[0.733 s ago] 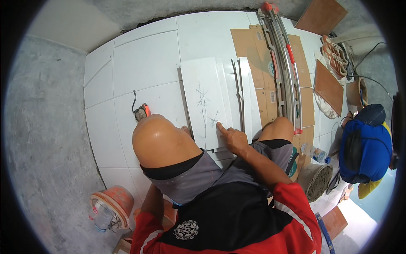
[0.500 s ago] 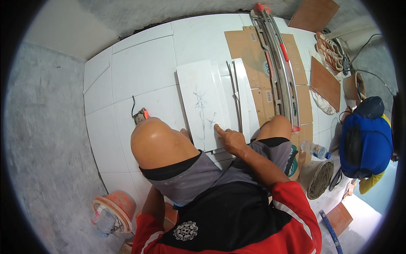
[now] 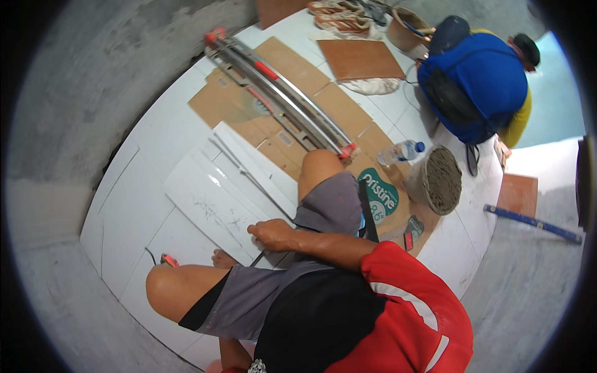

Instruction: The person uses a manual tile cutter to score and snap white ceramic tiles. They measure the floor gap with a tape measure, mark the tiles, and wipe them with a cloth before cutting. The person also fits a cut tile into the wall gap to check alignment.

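The white tile [image 3: 205, 196] on the floor [image 3: 134, 227] is already marked, seemingly whole — what's left is unclear. The right hand [image 3: 272, 235] curls at its edge — clamped or not, I cannot tell; left hand unseen.

The shirt [image 3: 314, 314], low in the frame, was black across the front and bright red at the sleeve [image 3: 395, 270] – a pale curved band [image 3: 411, 301] crossed the red. A round white emblem [image 3: 257, 367], cut off by the lower edge, marked the black. The shorts [image 3: 252, 295] were grey – with a wide black hem [image 3: 202, 309] at left.
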The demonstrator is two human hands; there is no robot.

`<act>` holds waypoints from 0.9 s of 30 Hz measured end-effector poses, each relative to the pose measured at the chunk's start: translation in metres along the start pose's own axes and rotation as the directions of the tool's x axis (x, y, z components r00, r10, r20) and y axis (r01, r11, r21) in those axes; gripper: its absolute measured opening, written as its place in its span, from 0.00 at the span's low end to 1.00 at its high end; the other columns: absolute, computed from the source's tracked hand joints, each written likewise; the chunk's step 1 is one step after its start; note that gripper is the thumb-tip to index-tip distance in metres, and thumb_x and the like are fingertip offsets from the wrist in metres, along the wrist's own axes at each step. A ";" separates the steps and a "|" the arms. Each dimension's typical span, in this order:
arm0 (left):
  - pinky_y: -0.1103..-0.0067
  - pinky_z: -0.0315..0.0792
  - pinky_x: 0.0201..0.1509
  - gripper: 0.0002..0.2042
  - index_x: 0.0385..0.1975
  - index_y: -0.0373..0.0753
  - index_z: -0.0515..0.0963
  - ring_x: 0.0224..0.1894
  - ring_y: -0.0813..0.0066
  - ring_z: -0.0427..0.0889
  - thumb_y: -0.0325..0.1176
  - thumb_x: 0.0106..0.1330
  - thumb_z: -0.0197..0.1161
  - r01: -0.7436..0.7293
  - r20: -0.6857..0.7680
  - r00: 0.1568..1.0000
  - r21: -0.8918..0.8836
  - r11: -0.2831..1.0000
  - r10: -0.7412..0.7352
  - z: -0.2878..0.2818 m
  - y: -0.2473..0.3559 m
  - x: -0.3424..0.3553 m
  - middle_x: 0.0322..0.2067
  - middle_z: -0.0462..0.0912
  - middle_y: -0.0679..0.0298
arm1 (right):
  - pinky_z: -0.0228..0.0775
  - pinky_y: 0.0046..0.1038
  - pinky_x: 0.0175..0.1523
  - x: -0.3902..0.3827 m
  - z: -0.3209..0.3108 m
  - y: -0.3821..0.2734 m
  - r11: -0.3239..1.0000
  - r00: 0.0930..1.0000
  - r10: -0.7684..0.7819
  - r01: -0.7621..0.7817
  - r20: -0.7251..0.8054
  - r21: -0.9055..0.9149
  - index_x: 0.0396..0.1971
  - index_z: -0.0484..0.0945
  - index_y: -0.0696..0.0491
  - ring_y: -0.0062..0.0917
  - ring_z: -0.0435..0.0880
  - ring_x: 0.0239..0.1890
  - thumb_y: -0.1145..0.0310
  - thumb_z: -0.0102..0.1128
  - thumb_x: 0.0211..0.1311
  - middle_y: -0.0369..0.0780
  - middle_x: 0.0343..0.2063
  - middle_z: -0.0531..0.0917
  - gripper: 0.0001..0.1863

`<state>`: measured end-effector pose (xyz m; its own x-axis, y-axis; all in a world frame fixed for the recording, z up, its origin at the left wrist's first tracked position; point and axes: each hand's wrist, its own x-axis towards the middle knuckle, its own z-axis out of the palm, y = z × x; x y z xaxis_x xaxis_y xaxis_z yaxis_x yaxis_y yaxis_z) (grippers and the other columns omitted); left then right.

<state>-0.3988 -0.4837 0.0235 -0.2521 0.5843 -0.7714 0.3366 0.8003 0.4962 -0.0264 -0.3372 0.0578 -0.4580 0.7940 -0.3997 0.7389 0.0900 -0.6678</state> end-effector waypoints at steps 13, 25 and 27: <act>0.79 0.74 0.52 0.06 0.39 0.33 0.79 0.42 0.80 0.80 0.26 0.65 0.66 -0.301 -0.130 0.948 -0.076 0.951 0.289 -0.059 0.087 -0.142 0.34 0.81 0.68 | 0.75 0.34 0.41 0.022 -0.013 0.028 0.900 0.956 0.095 0.036 -0.276 0.435 0.36 0.79 0.57 0.36 0.84 0.33 0.70 0.62 0.63 0.47 0.29 0.85 0.06; 0.69 0.69 0.64 0.18 0.49 0.37 0.79 0.59 0.58 0.74 0.27 0.59 0.73 -0.761 -0.520 0.449 0.204 0.616 0.727 0.037 0.134 -0.220 0.55 0.75 0.56 | 0.67 0.22 0.23 0.006 0.013 0.066 0.808 0.986 0.089 -0.156 0.144 0.568 0.34 0.77 0.58 0.17 0.74 0.17 0.68 0.59 0.68 0.37 0.23 0.79 0.09; 0.66 0.66 0.66 0.17 0.48 0.38 0.80 0.61 0.57 0.73 0.27 0.58 0.73 -0.778 -0.496 0.422 0.232 0.584 0.759 0.036 0.139 -0.219 0.57 0.75 0.57 | 0.67 0.22 0.22 0.005 0.012 0.070 0.793 0.979 0.101 -0.185 0.175 0.581 0.34 0.76 0.58 0.18 0.74 0.17 0.66 0.60 0.68 0.36 0.22 0.78 0.10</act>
<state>-0.2641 -0.5056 0.2468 -0.3011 0.9207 0.2484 0.6030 -0.0180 0.7976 0.0171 -0.3344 0.0022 -0.4607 0.6816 -0.5685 0.3834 -0.4248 -0.8201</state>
